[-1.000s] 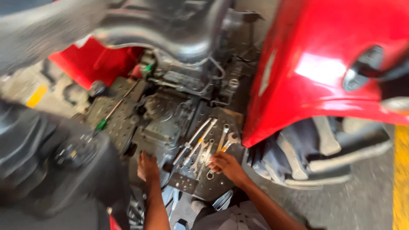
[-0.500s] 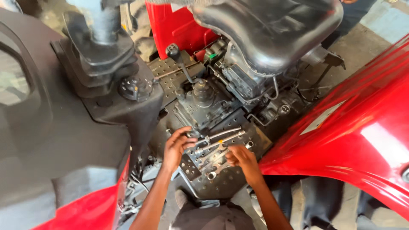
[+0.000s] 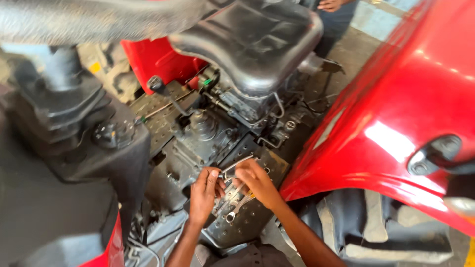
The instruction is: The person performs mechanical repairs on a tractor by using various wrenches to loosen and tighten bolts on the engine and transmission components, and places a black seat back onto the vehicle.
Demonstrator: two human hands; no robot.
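My left hand (image 3: 205,193) and right hand (image 3: 257,183) meet over the spanners (image 3: 235,200) on the footplate (image 3: 252,222), at six o'clock from the seat (image 3: 252,39). Fingers curl around one spanner; the rest lie unsorted, nothing fitted yet.

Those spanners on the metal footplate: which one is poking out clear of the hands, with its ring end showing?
The spanner lying below the right hand, its ring end toward the camera. The others lie between or under both hands, the left hand included.

Two bare forearms, no sleeves, watch or gloves, left hand (image 3: 204,194) and right hand (image 3: 258,183) uncovered, dark grey clothing below near the frame's bottom edge.
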